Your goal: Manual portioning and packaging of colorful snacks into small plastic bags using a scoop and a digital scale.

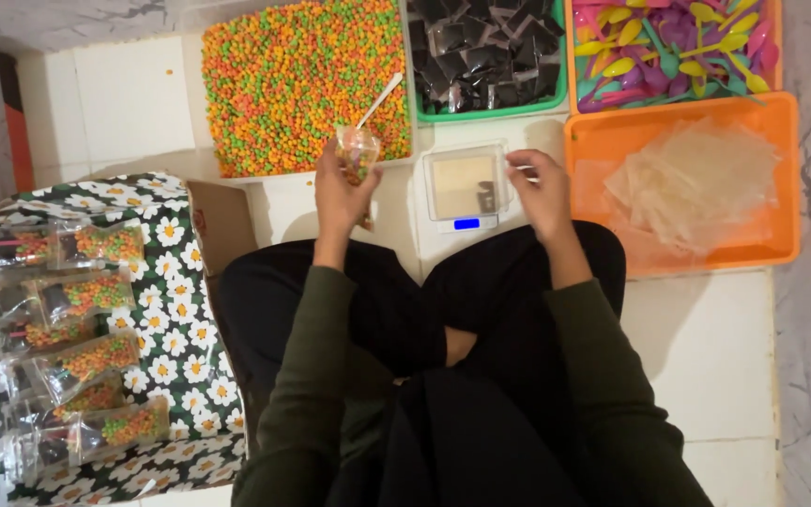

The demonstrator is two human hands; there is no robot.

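Observation:
My left hand (338, 192) holds a small clear plastic bag (359, 152) partly filled with coloured candy balls, just in front of a big tray of orange, green and pink balls (274, 84). A white scoop (382, 97) lies in that tray, its handle pointing toward the bag. My right hand (542, 192) rests beside a small digital scale (466, 188) with a clear container on it, fingers touching its right edge; nothing visible in it.
A green basket of black sachets (485, 56) and a tray of coloured plastic spoons (673, 47) stand at the back. An orange tray of clear bags (696, 188) is on the right. Several filled packets (77, 357) lie on a daisy-patterned cloth (180, 329) at left.

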